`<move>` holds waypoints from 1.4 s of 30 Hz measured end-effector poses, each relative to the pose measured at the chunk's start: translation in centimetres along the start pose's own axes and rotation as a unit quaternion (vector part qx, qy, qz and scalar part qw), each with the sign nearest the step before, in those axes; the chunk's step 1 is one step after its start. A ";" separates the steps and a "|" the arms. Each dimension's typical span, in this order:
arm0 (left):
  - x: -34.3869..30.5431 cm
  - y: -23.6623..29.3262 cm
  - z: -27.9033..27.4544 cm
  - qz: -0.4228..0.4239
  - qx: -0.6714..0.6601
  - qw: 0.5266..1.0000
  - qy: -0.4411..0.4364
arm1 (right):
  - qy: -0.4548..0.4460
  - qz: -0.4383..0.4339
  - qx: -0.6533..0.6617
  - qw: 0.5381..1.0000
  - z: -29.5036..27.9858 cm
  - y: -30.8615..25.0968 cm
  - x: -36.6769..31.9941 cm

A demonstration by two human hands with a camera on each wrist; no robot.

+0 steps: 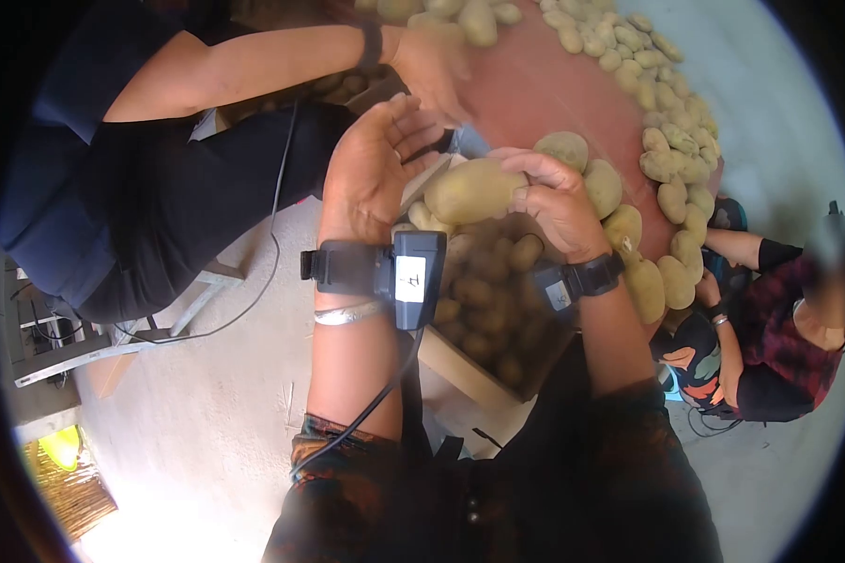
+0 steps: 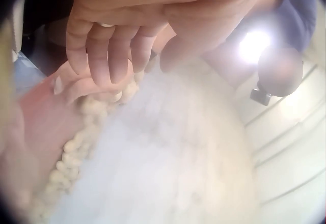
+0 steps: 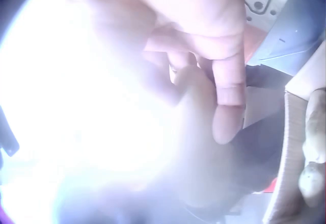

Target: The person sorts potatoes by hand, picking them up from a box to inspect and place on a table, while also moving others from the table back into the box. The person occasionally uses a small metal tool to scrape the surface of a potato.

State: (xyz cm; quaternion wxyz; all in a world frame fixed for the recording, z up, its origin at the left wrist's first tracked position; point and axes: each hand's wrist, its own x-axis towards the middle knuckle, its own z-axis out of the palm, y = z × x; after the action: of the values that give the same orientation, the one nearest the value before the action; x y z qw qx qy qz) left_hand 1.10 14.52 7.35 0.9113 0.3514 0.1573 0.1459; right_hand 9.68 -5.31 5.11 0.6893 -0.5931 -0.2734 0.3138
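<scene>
My right hand (image 1: pixel 559 206) pinches the end of a large pale-yellow potato (image 1: pixel 474 190) between thumb and fingers, over a cardboard box (image 1: pixel 462 368) of smaller, darker potatoes. In the right wrist view the held potato (image 3: pixel 196 137) is washed out by glare. To its left, my left hand (image 1: pixel 371 169) is raised with the palm turned up, its fingers loosely bent and nothing in them. The left wrist view shows those bent fingers (image 2: pixel 117 56) from close up. Several large potatoes (image 1: pixel 603 188) lie just beyond my right hand, at the edge of a reddish surface (image 1: pixel 554 84).
A long band of potatoes (image 1: pixel 685 141) lines the reddish surface's far edge. Another person's arm (image 1: pixel 253 70) reaches in from the left, its blurred hand (image 1: pixel 432 70) just beyond mine. A second person (image 1: pixel 779 347) sits at the right. A cable (image 1: pixel 277 216) hangs at the left.
</scene>
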 end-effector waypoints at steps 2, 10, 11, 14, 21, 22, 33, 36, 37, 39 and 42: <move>-0.6 -0.2 1.2 -0.054 0.082 0.995 -0.001 | -0.010 -0.049 0.090 0.995 -0.2 -0.6 0.1; 0.4 -2.3 1.1 -0.066 0.129 0.987 -0.071 | 0.036 -0.113 -0.002 0.993 1.5 -1.4 0.3; 0.2 -2.1 1.0 -0.051 0.151 0.985 -0.064 | 0.052 -0.145 -0.110 0.982 1.9 -1.5 0.3; 0.3 -2.2 0.2 -0.016 0.184 0.982 -0.052 | 0.087 -0.195 -0.273 0.938 3.0 -1.3 0.3; -0.4 -2.1 1.6 -0.029 0.213 0.976 -0.011 | 0.049 -0.271 -0.550 0.789 5.2 -1.4 -0.1; -0.4 -2.0 1.6 -0.046 0.218 0.975 -0.012 | 0.058 -0.266 -0.532 0.802 4.9 -1.1 0.0; -0.5 -1.2 1.7 -0.079 0.214 0.974 -0.007 | 0.070 -0.224 -0.357 0.904 3.8 -0.5 0.6; -0.3 -1.3 1.2 -0.068 0.198 0.978 0.000 | 0.074 -0.210 -0.318 0.922 3.3 -1.3 0.5; -0.1 -1.3 0.9 -0.068 0.157 0.985 -0.011 | 0.089 -0.200 -0.275 0.936 2.7 -2.1 0.6; 0.3 -1.1 0.7 -0.057 0.115 0.992 -0.011 | 0.117 -0.194 -0.260 0.939 0.2 -3.1 1.6; 0.3 -1.1 0.9 -0.033 0.124 0.992 0.012 | 0.137 -0.204 -0.348 0.904 -1.5 -6.3 3.4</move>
State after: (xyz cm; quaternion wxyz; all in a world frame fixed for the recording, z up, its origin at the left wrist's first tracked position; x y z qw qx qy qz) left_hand 1.90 13.32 7.19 0.8629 0.4550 0.1963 0.0992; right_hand 13.73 -4.33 11.10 0.5184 -0.7639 -0.3829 -0.0336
